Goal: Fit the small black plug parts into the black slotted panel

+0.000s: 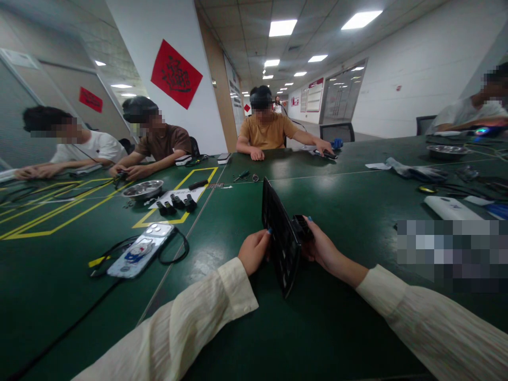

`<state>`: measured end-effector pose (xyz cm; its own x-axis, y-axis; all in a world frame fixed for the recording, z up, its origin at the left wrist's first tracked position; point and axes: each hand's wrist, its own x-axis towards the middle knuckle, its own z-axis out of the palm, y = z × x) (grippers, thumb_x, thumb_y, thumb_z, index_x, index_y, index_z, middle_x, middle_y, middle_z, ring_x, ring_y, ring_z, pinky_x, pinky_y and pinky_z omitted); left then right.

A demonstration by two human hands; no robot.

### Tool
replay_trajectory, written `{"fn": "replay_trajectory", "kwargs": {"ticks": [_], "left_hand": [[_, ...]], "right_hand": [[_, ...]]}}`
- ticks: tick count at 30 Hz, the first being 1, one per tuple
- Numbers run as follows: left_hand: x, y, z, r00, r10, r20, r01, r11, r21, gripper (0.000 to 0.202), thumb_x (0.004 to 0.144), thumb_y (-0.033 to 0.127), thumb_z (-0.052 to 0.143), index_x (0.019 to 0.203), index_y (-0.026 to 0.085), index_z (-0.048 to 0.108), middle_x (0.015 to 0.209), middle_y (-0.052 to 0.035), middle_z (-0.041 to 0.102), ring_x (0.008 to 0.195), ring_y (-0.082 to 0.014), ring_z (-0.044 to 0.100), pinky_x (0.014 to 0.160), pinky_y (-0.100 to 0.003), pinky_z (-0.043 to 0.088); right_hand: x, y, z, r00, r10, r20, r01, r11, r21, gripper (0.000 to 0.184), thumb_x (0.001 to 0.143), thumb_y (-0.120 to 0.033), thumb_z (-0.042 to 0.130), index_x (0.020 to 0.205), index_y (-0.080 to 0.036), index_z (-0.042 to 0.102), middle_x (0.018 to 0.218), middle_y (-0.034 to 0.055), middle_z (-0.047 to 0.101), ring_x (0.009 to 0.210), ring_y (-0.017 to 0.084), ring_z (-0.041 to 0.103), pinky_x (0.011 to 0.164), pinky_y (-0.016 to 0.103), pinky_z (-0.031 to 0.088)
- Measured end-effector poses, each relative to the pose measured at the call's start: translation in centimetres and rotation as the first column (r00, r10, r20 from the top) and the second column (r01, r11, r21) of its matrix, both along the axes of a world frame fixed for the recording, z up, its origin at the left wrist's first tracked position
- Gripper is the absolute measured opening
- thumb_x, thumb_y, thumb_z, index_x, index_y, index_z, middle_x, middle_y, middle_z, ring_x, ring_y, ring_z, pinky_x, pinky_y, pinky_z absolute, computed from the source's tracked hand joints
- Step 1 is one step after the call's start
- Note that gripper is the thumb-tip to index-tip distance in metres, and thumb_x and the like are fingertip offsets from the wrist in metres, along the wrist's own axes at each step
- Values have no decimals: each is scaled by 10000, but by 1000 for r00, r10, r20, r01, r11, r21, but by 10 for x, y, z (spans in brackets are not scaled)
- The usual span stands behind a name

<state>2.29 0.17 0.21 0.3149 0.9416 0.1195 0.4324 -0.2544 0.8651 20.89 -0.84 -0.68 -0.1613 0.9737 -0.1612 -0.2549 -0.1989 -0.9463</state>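
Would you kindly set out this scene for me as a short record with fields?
Surface: green table
Left hand: grips the black panel, which stands on edge on the table
Right hand: holds a small black part against the panel's far side
Nearby, left: phone lying flat; metal bowl farther back
Others: co-workers seated around the table

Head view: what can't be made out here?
- Head view: the black panel in the left hand stands nearly edge-on; its faces barely show.
- Head view: the small black part is mostly covered by the right hand.
- Head view: the row of small black pieces is too small to identify.
- Head view: a pixelated patch hides part of the table.
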Motion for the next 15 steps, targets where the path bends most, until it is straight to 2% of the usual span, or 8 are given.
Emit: {"fn": "replay_trajectory", "kwargs": {"ticks": [5,10,15], "left_hand": [[0,-1,0,999,18,27,-18,1000,3,509,893,523,209,573,188,420,427,23,445,459,-130,462,530,-260,361],[1,-2,3,998,45,42,-43,998,-40,480,869,546,277,625,174,458,466,30,447,452,-123,460,500,-252,364],[0,0,3,994,34,103,-28,998,-51,378,837,511,374,678,177,454,537,35,456,492,-121,487,485,-235,382]], "right_hand": [[-1,-2,2,1000,13,-8,-13,1000,22,454,796,-636,388,1010,-240,439,533,-35,514,349,104,416,295,193,243],[1,-4,3,999,31,-11,-31,997,71,453,778,-602,461,1077,-267,401,565,-46,519,350,97,429,298,184,243],[1,-4,3,999,42,-30,-41,998,47,455,811,-523,438,1180,-277,338,561,-53,511,350,97,429,297,174,250]]}}
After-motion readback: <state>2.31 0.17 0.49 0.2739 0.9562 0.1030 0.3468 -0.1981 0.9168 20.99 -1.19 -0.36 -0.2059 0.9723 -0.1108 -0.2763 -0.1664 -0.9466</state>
